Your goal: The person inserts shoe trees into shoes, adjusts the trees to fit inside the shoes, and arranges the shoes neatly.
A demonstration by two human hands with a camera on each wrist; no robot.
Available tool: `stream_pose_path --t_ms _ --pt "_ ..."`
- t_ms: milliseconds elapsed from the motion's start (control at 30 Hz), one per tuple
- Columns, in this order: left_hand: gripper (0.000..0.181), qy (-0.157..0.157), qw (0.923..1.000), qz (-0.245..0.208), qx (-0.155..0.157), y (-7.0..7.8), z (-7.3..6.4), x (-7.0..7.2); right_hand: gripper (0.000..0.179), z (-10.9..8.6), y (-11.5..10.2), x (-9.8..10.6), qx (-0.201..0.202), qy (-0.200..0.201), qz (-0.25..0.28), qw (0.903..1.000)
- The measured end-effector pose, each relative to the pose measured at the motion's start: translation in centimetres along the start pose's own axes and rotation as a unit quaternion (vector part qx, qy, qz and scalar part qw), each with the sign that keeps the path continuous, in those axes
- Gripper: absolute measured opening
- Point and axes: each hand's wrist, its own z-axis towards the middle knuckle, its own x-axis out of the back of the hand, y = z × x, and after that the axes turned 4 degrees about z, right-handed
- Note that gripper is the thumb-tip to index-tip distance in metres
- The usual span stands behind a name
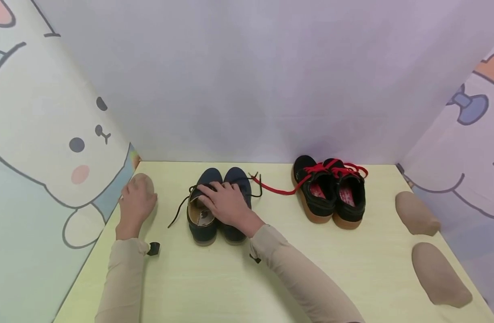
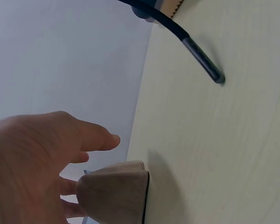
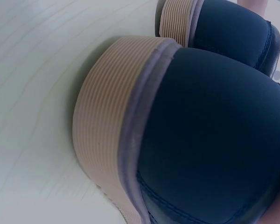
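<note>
At the table's far left, my left hand [image 1: 138, 199] reaches over a tan, rounded, toe-shaped shoe filler [image 1: 146, 180]. In the left wrist view its fingers pass behind the filler [image 2: 114, 196], while the thumb stands straight and apart from it. My right hand [image 1: 228, 204] lies across a pair of navy lace-up shoes standing side by side. Its thumb and forefinger are at the tongue of the left navy shoe [image 1: 201, 231], holding its opening; the right navy shoe [image 1: 238, 174] is partly covered by the hand. Ribbed tan soles [image 3: 112, 102] show close up in the right wrist view.
Black shoes [image 1: 321, 204] with red laces [image 1: 285, 192] stand at the back right, one lace trailing leftward. Two more tan fillers [image 1: 417, 213] lie along the right edge. A dark lace [image 1: 178, 212] hangs beside the left navy shoe. Printed side walls and a pale back wall [image 1: 255, 89] enclose the table.
</note>
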Motion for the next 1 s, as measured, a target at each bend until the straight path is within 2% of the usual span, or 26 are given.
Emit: stream_pose_path --t_ms 200,467,567,733,1000 --pt "0.061 -0.019 0.9997 0.012 0.003 -0.5 0.2 -0.4 0.055 0.0 -0.1 -0.2 0.002 0.003 0.005 1.0" --pt "0.048 0.008 0.9997 0.024 0.0 -1.1 0.3 -1.2 0.054 0.0 -0.1 0.0 -0.001 0.0 0.008 1.0" --pt "0.047 0.009 0.9996 0.026 -0.003 -1.2 0.3 -1.4 0.054 -0.1 -0.1 0.0 -0.002 0.0 0.003 1.0" --pt "0.046 0.01 0.9997 0.02 -0.013 -1.1 0.0 -1.3 0.054 -0.1 0.0 -0.1 -0.003 -0.004 0.006 1.0" --pt "0.04 0.032 0.9986 0.013 -0.04 -0.8 -0.4 -1.0 0.054 -0.1 0.1 -0.3 -0.008 -0.006 0.015 0.9998"
